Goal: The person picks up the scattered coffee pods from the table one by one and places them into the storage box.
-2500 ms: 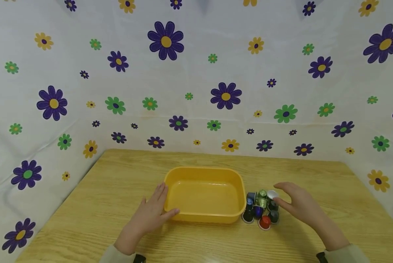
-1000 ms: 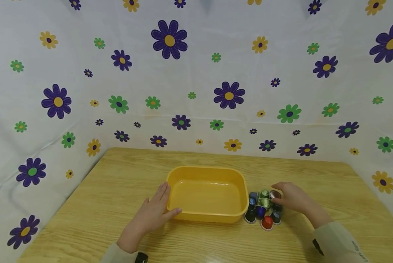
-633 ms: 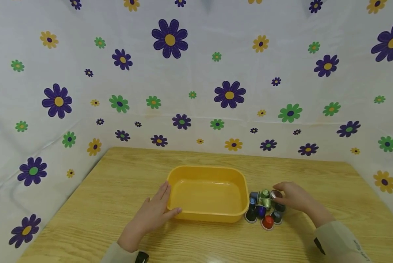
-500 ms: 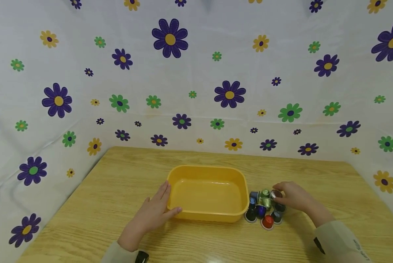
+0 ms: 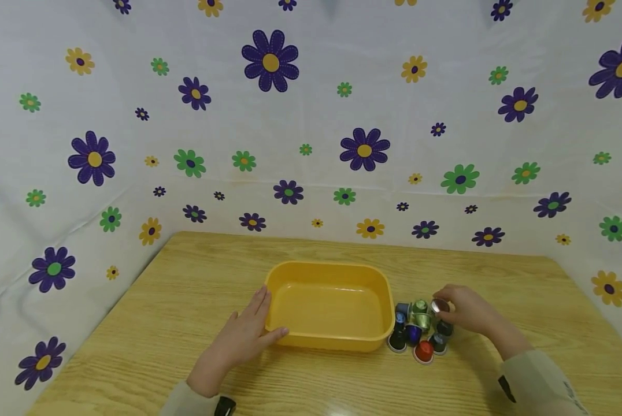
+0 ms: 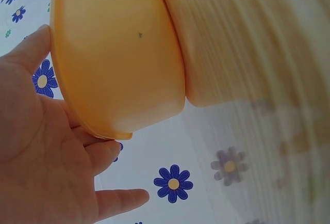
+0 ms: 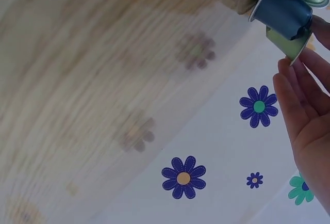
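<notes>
The left hand point(image 5: 240, 341) is resting against the left side of a yellow tub point(image 5: 329, 315). Its fingers are stretching out mostly straight along the side, and its thumb is touching the near edge. The right hand point(image 5: 469, 312) is pinching a shiny-lidded pod point(image 5: 440, 307) between finger and thumb. The fingers are hiding much of that pod, but its round lid is showing. It is sitting at the far right of a small pile of pods, just right of the tub.

In the pile, a grey-blue pod point(image 5: 402, 309) is lying at the far left, and a black pod point(image 5: 396, 341) is standing at the near left, beside the tub. Two green pods point(image 5: 421, 321) are sitting in the far middle. A deep blue pod point(image 5: 414, 334) is lying in front of them. A red pod point(image 5: 424, 351) is standing nearest the person. Dark pods point(image 5: 439, 343) are sitting on the right, near the right hand.

Everything is resting on a wooden table point(image 5: 212, 277). A white cloth point(image 5: 311, 115) with flowers is hanging at the far side.
</notes>
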Motion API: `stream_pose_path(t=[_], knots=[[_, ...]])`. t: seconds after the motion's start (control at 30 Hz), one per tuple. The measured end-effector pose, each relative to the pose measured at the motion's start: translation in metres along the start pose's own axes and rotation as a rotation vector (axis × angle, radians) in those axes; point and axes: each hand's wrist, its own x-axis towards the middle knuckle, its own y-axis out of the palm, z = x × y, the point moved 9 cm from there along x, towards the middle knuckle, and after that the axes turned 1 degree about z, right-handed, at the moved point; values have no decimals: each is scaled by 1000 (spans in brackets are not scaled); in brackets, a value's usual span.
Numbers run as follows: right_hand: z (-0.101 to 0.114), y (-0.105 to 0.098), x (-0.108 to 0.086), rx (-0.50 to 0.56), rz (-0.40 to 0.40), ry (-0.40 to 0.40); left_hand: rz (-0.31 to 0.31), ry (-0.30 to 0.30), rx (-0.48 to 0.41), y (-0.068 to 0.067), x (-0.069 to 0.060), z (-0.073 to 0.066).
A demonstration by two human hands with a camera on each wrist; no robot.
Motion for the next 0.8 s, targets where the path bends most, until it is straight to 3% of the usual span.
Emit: stream_pose_path(t=[0.33, 0.63, 0.8], knots=[[10, -15, -6, 3, -99, -85, -9, 1, 2, 0, 1, 1], [8, -19, -7, 96, -130, -11, -17, 10, 3, 0, 1, 0], [12, -24, -9, 132, -182, -17, -22, 12, -3, 0, 1, -1]])
